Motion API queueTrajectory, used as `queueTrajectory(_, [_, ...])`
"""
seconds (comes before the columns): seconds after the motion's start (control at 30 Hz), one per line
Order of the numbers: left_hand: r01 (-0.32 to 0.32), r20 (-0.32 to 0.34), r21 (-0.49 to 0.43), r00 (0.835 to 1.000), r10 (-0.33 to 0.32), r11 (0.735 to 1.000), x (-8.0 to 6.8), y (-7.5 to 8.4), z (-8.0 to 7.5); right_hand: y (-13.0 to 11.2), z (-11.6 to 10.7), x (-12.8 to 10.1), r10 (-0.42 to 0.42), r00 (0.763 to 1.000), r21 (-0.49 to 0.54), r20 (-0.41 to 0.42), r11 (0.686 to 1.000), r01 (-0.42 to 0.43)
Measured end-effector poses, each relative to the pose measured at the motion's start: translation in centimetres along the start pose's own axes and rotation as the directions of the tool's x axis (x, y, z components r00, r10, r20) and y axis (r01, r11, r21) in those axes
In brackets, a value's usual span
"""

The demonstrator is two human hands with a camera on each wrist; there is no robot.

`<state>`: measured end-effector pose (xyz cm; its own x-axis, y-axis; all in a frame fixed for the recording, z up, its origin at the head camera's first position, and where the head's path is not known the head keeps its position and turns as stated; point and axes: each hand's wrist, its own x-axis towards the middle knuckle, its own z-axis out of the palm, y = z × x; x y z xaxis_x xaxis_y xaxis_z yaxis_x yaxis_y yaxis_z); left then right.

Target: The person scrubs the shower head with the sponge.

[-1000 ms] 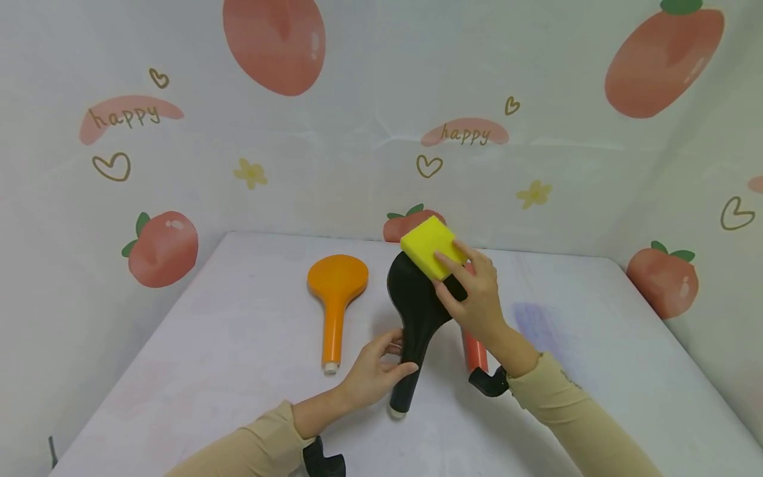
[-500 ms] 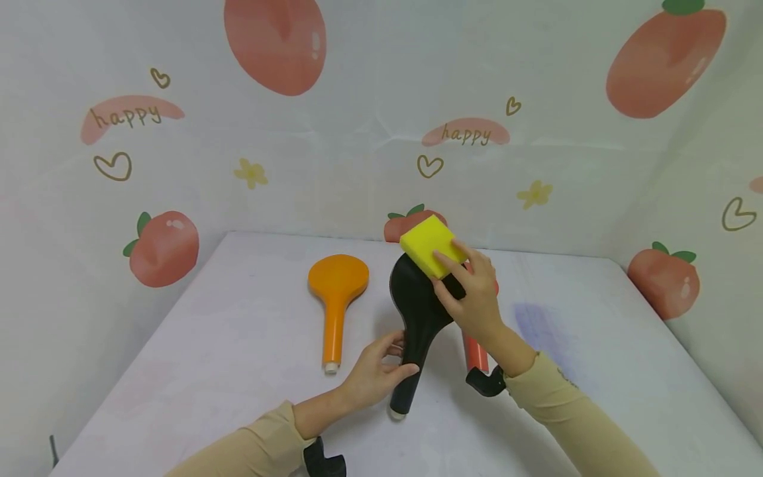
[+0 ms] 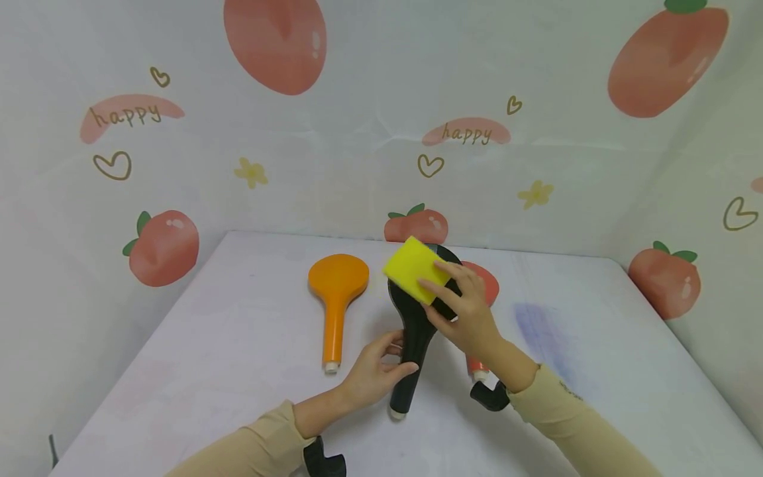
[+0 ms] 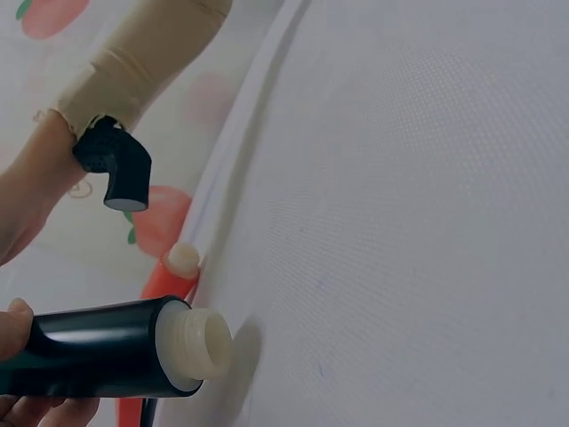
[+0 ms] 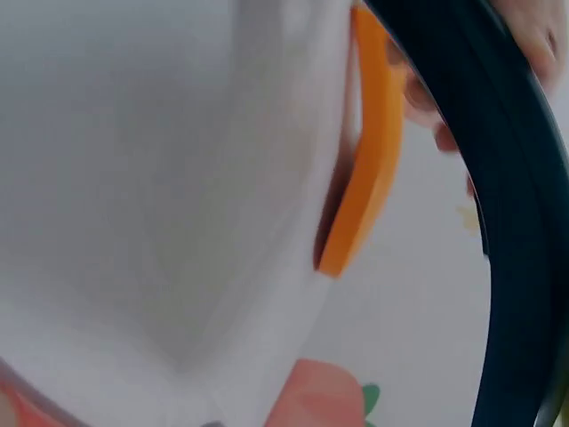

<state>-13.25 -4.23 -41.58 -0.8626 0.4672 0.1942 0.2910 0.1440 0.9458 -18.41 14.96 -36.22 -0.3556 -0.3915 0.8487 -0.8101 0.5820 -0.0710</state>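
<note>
A black handheld shower head is held tilted up off the table, its face toward the back. Around its handle curls my left hand, thumb on the near side. My right hand pinches a yellow sponge against the broad head, covering part of it. In the left wrist view the handle's pale threaded end sticks out past the left fingers. In the right wrist view the black rim looms close up; the sponge is mostly out of sight there.
An orange shower head lies on the white table to the left. Behind my right hand lies a red shower head, partly hidden. Black wrist mounts hang by both sleeves. A printed cloth backdrop rises behind the table.
My right hand has slid the sponge left and downward across the black shower head, uncovering its upper right edge and more of the red one. The left hand stays put.
</note>
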Motion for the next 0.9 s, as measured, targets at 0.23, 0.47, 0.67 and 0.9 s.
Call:
queueTrajectory(0.23, [-0.017, -0.008, 0.024, 1.0, 0.018, 1.0, 0.1, -0.1, 0.2, -0.1, -0.1, -0.5, 0.026, 1.0, -0.026, 0.007, 0.999, -0.025])
queueTrajectory(0.47, [0.02, -0.001, -0.012, 1.0, -0.02, 1.0, 0.1, 0.0, 0.1, -1.4, 0.0, -1.8, -0.188, 0.976, -0.002, 0.113, 0.982, 0.19])
queueTrajectory(0.67, [-0.016, -0.038, 0.05, 0.999, 0.018, 0.999, 0.1, 0.0, -0.1, -0.6, -0.8, -2.1, -0.068, 0.996, -0.049, 0.06, 0.996, 0.071])
queueTrajectory(0.9, [-0.044, -0.068, 0.101, 0.996, 0.051, 0.994, 0.0, -0.1, -0.2, -0.7, -0.9, -2.6, 0.026, 0.998, -0.039, 0.052, 0.999, -0.024])
